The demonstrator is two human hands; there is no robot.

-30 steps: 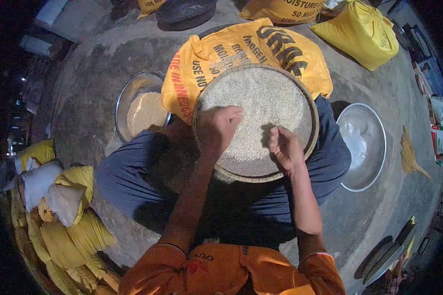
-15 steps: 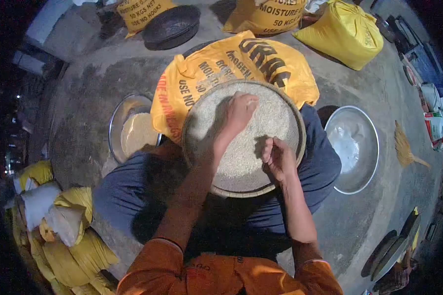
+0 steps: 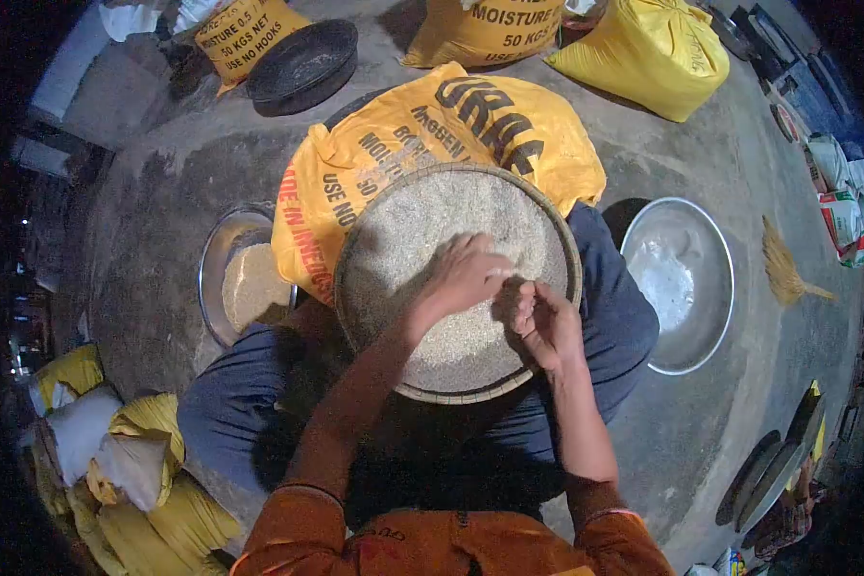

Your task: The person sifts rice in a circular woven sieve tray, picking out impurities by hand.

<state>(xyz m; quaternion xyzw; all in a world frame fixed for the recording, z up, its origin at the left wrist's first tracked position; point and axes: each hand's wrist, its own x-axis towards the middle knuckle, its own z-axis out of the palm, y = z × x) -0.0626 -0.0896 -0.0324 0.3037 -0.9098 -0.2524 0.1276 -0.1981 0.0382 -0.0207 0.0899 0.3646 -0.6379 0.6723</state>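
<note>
A round woven winnowing tray [image 3: 576, 288] rests on my lap, spread with pale rice-like grain [image 3: 451, 350]. My left hand [image 3: 468, 274] hovers over the middle of the grain, its fingers bent and pinched towards my other hand; whatever is between them is too small to make out. Close beside it, over the tray's right part, my right hand [image 3: 550, 322] is curled closed with the palm side turned inward. Its fingers hide anything inside. Under the tray's far side lies a printed orange-yellow sack [image 3: 538, 125].
To the left stands a metal basin [image 3: 211, 254] holding tan grain. A wide metal basin [image 3: 682, 355] sits on the right, with a small broom [image 3: 782, 264] beyond. Ahead are a black pan [image 3: 302, 62] and a full yellow sack [image 3: 653, 58]. Several sacks [image 3: 154, 518] lie at lower left.
My left hand has come down and right from the tray's far part, bringing its fingers close to my right hand. My right hand stays curled over the tray's right side. The view has shifted slightly.
</note>
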